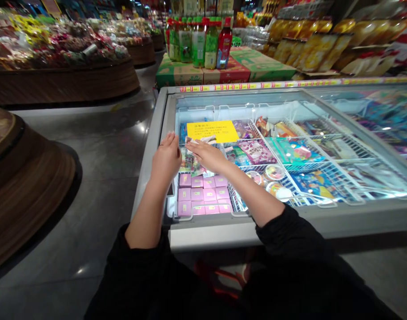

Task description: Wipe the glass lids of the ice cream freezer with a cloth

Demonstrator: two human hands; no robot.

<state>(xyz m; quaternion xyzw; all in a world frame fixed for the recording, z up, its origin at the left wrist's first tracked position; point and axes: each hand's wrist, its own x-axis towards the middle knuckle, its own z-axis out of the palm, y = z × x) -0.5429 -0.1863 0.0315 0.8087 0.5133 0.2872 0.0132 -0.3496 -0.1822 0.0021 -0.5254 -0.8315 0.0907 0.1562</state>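
A glass-topped chest freezer (203,238) stands in front of me. My left hand (166,158) is at the left side frame of its sliding glass lid (276,98), fingers close together and curled over the edge. My right hand (208,155) presses a pale, crumpled cloth (208,139) onto the glass, its fingers fairly straight and pointing left. Just beyond this hand is a yellow sign (213,131) with printed writing. Below the glass, pink boxes (203,194) sit in rows in the near left basket. Part of the cloth is hidden under my fingers.
Wire baskets inside the freezer hold ice cream tubs (275,172) and bagged frozen goods (256,152). Behind it, bottles (199,44) stand on green and red cartons (226,71). Rounded wooden display stands (63,84) line the left, across a grey tiled floor (103,155).
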